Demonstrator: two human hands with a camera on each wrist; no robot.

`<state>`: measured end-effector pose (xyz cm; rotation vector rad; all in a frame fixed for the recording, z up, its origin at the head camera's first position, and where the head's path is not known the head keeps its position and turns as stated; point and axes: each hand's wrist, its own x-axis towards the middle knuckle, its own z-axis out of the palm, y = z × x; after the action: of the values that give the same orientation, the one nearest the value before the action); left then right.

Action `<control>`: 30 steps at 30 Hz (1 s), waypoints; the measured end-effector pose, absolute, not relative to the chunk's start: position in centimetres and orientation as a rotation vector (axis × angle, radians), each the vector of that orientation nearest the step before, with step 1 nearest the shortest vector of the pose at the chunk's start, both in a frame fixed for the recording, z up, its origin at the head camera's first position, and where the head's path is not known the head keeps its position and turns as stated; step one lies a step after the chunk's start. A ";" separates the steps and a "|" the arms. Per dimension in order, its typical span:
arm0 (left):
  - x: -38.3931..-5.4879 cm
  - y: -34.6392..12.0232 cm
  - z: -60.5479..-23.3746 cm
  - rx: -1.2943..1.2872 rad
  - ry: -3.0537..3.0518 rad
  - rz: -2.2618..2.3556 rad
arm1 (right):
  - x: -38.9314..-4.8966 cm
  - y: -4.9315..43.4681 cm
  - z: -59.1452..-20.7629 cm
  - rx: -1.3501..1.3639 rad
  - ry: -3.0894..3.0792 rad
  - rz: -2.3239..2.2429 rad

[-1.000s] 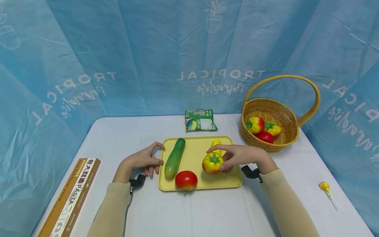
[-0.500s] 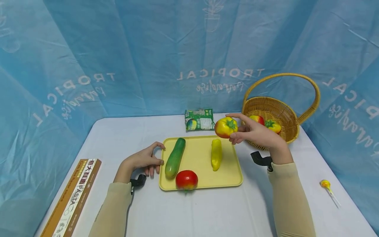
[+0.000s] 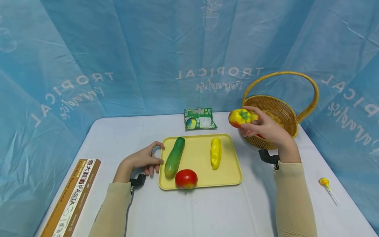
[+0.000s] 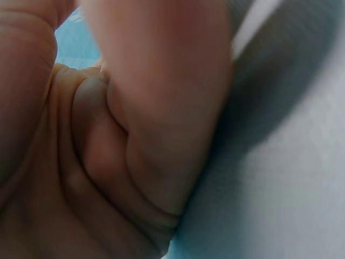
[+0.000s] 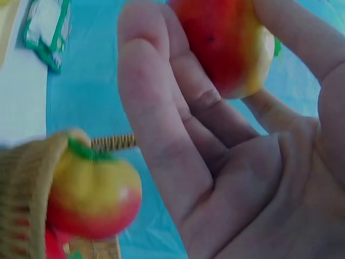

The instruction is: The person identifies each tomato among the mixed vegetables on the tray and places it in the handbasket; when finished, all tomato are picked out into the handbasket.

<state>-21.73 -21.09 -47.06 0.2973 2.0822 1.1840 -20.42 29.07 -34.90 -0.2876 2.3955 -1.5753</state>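
Note:
My right hand [image 3: 267, 126] holds a yellow-and-red round fruit [image 3: 236, 119] with a green leafy top between thumb and fingers. It is raised at the left side of the wicker basket [image 3: 267, 100]. In the right wrist view, a similar yellow-and-red fruit [image 5: 97, 194] sits inside the basket, with some red showing below it. At the left edge of the yellow tray [image 3: 198, 177], my left hand [image 3: 142, 158] rests loosely curved, index fingertip and thumb right at the rim. On the tray lie a green cucumber [image 3: 175, 158], a red tomato [image 3: 186, 178] and a long yellow vegetable [image 3: 216, 153].
A green snack packet [image 3: 199, 119] lies behind the tray. The long pasta box [image 3: 71, 197] is along the table's left side, and a lollipop [image 3: 325, 184] near the right edge. The basket's tall handle [image 3: 284, 73] arches up, with a blue curtain [image 3: 154, 59] behind.
My right hand has lifted the yellow-and-red fruit off the tray and carried it up and right to the basket. The left hand stays at the tray's edge.

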 end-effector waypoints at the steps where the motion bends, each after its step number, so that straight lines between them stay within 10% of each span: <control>1: -21.7 -21.1 -47.0 0.300 2.082 1.182 | -20.4 29.4 -34.9 -0.265 2.415 -1.574; 30: -21.7 -21.0 -47.0 0.299 2.088 1.169 | -20.7 37.2 -37.2 0.107 2.636 -1.547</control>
<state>-21.67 -21.04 -47.00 0.2990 2.0880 1.1691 -20.70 37.17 -37.20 0.1071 2.6359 -1.5471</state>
